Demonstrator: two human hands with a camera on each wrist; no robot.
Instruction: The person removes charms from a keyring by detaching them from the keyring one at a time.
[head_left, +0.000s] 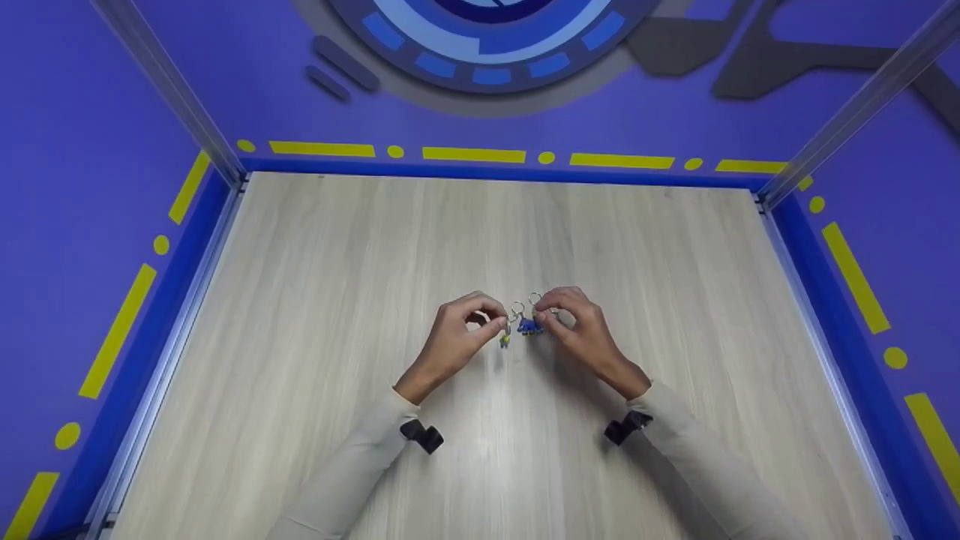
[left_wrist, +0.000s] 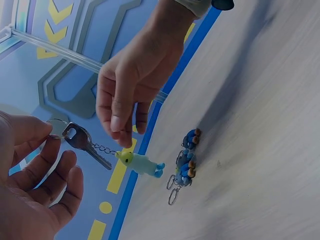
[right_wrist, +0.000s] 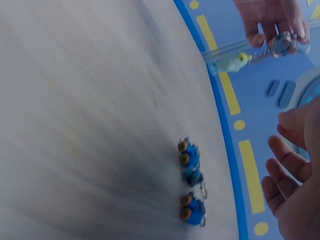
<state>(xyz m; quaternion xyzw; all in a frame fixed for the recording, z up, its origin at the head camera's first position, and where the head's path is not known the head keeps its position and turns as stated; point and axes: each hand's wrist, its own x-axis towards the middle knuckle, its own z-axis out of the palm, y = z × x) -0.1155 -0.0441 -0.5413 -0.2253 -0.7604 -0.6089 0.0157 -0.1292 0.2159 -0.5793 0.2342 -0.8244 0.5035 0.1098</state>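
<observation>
Thumb and index finger of my left hand (head_left: 463, 328) pinch a split ring (left_wrist: 56, 129). From it hang a key (left_wrist: 82, 141) and, on a short chain, a small figure keychain (left_wrist: 141, 164) with a yellow-green head, pale body and blue feet. It dangles over the table in the left wrist view. My right hand (head_left: 581, 330) hovers just right of several blue figure keychains (left_wrist: 186, 167) with brown feet, bunched on the table. Its fingers (right_wrist: 290, 162) are relaxed, with nothing between them in the wrist views. One blue keychain (right_wrist: 193, 210) sits slightly apart from the others.
A light wood-grain table (head_left: 337, 262) lies beneath both hands. Blue-purple panels (head_left: 187, 60) with yellow dashes and dots surround its back and sides, with metal posts (head_left: 169, 82) at the far corners. Black wrist cameras (head_left: 424, 435) are strapped over both sleeves.
</observation>
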